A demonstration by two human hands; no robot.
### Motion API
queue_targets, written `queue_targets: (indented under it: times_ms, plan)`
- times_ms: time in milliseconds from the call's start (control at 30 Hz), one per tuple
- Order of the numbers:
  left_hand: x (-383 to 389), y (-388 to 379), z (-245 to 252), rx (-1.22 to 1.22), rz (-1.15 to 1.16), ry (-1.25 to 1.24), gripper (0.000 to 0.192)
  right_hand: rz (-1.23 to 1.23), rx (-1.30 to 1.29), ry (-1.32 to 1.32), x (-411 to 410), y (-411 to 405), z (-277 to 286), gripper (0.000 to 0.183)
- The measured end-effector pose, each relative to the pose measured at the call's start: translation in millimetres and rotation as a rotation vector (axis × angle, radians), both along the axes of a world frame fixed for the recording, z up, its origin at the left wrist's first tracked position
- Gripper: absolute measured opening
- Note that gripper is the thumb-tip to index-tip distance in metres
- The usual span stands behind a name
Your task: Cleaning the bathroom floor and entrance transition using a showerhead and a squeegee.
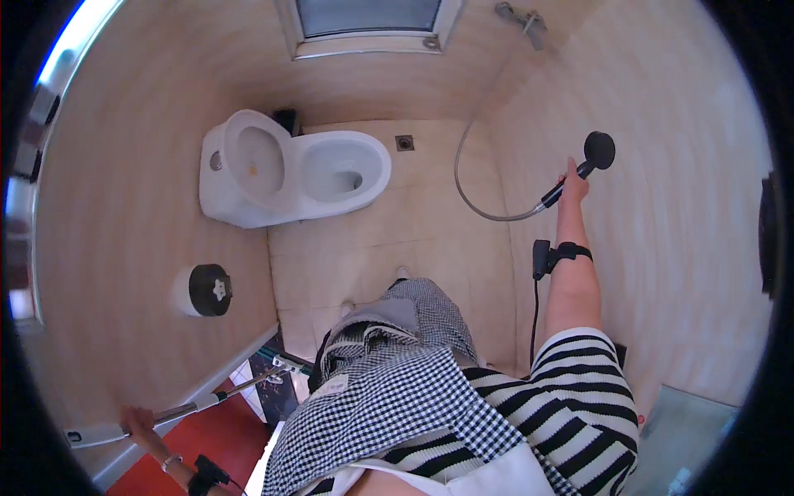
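Observation:
My right hand [575, 186] grips the handle of a black handheld shower head [599, 150], held out near the right wall. A flexible shower hose [460, 173] hangs from it in a loop and runs up toward the wall-mounted mixer tap [527, 26]. At the lower left, my left hand [138, 421] is closed around the pole of a mop [239, 389], held slanted by the doorway. The mop's head [285, 361] is partly hidden by my checked apron [378, 403]. A white toilet [344, 139] with its lid up stands against the left wall.
A square floor drain [404, 143] lies beyond the toilet bowl. On the left wall is a round black paper dispenser [211, 290]. A dark bin [286, 121] sits behind the toilet. There is a window [369, 17] in the far wall and a red floor [217, 428] past the doorway.

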State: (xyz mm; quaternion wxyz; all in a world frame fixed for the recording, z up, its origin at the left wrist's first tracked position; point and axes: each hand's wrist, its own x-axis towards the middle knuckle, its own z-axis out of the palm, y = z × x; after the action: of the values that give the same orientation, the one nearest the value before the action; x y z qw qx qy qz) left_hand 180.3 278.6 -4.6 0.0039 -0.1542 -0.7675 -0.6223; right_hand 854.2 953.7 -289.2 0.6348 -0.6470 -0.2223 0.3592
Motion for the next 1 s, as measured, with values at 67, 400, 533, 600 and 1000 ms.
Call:
queue_targets:
  times_ms: [67,400,533,600,1000]
  plan:
    - [13.0,-18.1,11.7,0.023,0.021,-0.038,0.036,-0.007,-0.002,-0.026,2.0,1.7,3.3,0.032]
    - [-30.8,-92.8,25.0,-0.352,0.092,0.346,0.009,-0.058,-0.012,-0.221,-36.6,-21.4,57.0,0.032]
    - [-48.0,-110.8,43.7,-0.164,0.11,0.176,0.016,-0.05,0.009,-0.225,-55.0,-31.2,92.5,0.033]
    - [-63.2,-133.8,68.3,-0.116,-0.026,0.152,0.021,-0.068,-0.047,-0.299,-73.9,-59.9,84.7,0.034]
    - [-167.8,-148.3,-17.2,-0.024,0.404,0.214,0.035,-0.009,0.036,-0.355,-89.7,-66.6,127.9,0.031]
